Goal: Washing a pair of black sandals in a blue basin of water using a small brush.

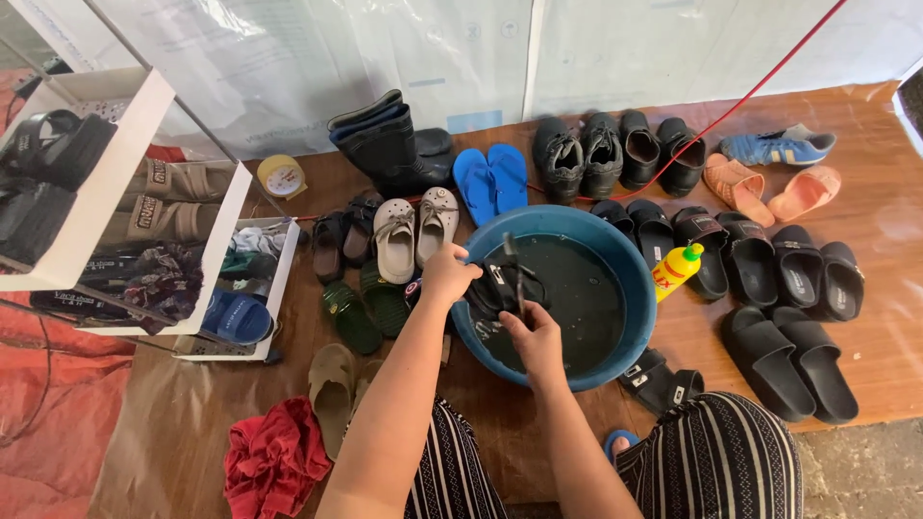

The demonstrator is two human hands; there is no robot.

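Both hands, left hand [448, 272] and right hand [535, 332], clamped fingers on a black rubber sandal [498, 285] over the round blue basin [642, 279]. A yellow bottle [677, 270] stood right of center.

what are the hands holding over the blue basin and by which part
Both hands hold one black sandal over the blue basin. The left hand has its grip on the sandal's left end; the right hand grips near its lower edge; a brush cannot be told.

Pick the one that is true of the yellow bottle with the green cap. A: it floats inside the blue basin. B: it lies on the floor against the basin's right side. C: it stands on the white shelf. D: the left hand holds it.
B: the yellow bottle lies tilted on the brown floor against the right rim of the blue basin, outside the water.
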